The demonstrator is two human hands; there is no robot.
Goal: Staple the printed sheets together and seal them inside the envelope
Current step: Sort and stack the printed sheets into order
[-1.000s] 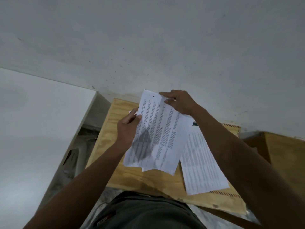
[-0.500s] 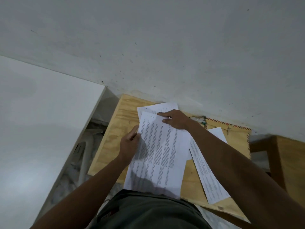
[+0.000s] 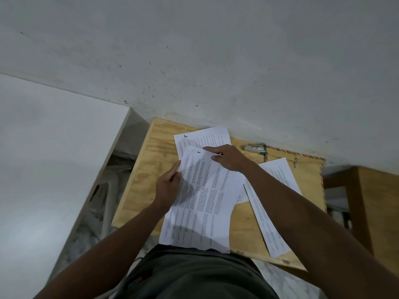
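A stack of printed sheets (image 3: 205,201) lies tilted over the plywood table (image 3: 149,169), its lower end past the near edge. My left hand (image 3: 168,186) pinches the stack's left edge. My right hand (image 3: 228,158) presses its top right corner with fingers spread. Another printed sheet (image 3: 203,137) lies flat behind the stack, and one more sheet (image 3: 272,203) lies to the right under my right forearm. A brown envelope (image 3: 311,169) with a striped border lies at the table's far right, under that sheet. A small metal stapler (image 3: 254,147) sits by the wall.
A grey wall (image 3: 216,61) rises right behind the table. A white board (image 3: 54,158) stands to the left, with plastic-wrapped things (image 3: 103,195) in the gap. A second wooden piece (image 3: 375,208) stands to the right. My dark shirt fills the bottom.
The stack has come down from mid-air onto the table. Both hands came down with it and kept their hold. A sheet behind the stack has come into view.
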